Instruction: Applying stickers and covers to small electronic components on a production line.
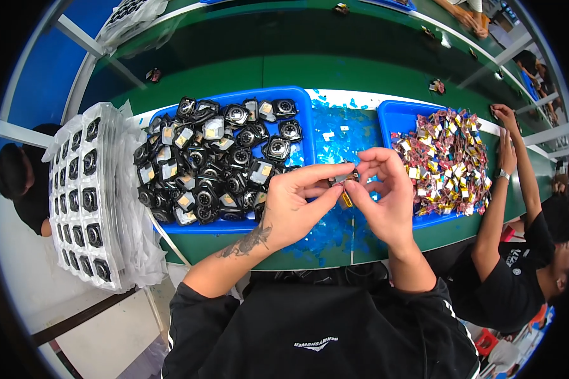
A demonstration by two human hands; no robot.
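Both of my hands meet over the gap between two blue trays. Thumb and fingers of my left hand [292, 203] are closed in a pinch on a small electronic part [346, 200], which has a dark body and a yellow strip hanging below. My right hand [389, 201] pinches the same part from the other side, its other fingers curled. The fingertips cover much of it. Left of my hands, a blue tray [309, 126] is heaped with black watch cases [237, 156]. On the right, another blue tray [389, 117] holds a pile of small parts [452, 167] in yellow, white and pink.
Blue film scraps [341, 136] litter the green bench [234, 251] between the trays. A stack of white moulded trays [76, 196] with watch cases stands at far left. Beyond is a green conveyor belt [297, 38] with scattered parts. A co-worker's arms [496, 189] reach in at right.
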